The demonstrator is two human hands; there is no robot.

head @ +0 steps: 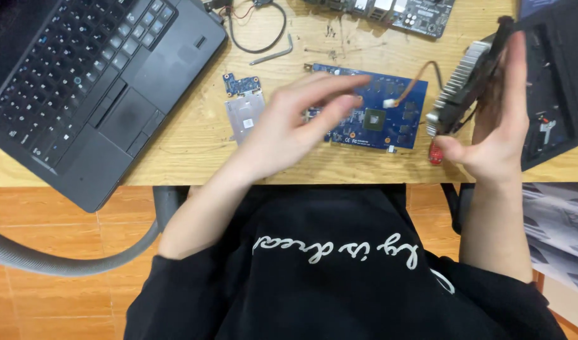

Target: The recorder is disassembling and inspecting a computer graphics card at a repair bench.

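- The heatsink cooler (pixel 468 85), ribbed silver metal fins on a black frame, stands on edge at the desk's right, long axis running away and rightward.
- Right hand (pixel 497 129) clasps it, thumb below, fingers along the back.
- Left hand (pixel 295 123), blurred, fingers loosely spread, hovers over the flat blue circuit board (pixel 380 113).
- 1 orange wire (pixel 415 79) joins cooler and board.

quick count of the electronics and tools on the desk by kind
laptop: 1
blue circuit boards: 2, the large blue board under the left hand and a small blue board
green-grey board at the top edge: 1
finned heatsink held in the right hand: 1
metal plate: 1
hex key: 1
total: 7
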